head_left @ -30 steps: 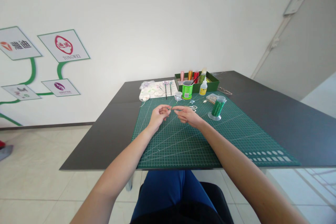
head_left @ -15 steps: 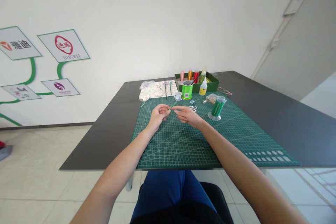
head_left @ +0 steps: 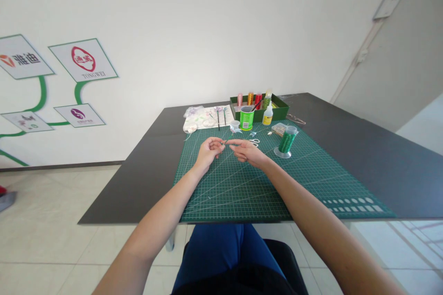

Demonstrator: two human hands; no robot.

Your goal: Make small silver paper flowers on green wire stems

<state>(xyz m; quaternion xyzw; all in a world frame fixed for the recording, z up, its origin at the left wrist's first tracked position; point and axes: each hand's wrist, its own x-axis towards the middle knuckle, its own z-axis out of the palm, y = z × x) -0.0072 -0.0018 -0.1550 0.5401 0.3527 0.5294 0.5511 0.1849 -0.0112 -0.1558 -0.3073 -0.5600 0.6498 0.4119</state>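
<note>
My left hand (head_left: 208, 151) is closed in a pinch on a thin green stem (head_left: 227, 140). The stem tilts up and away from me, and a small pale flower-like piece appears around its far end, close to a clear little cup. From the right, my right hand (head_left: 247, 151) meets the stem with its index finger stretched out and its other fingers curled. Whatever lies between that thumb and finger is too small to make out. Both hands are over the green cutting mat (head_left: 238, 189). White-handled scissors (head_left: 254, 142) lie just beyond my right hand.
A spool of green thread (head_left: 287, 140) stands to the right. Behind are a green can (head_left: 247, 119), a glue bottle (head_left: 267, 114) and a dark green box (head_left: 281, 111) with several thread spools. Thin dark sticks (head_left: 218, 120) lie on a white cloth (head_left: 204, 120) at back left.
Both hands keep nearly the same place. The pale piece near the stem's far end looks slightly turned and whiter than before.
</note>
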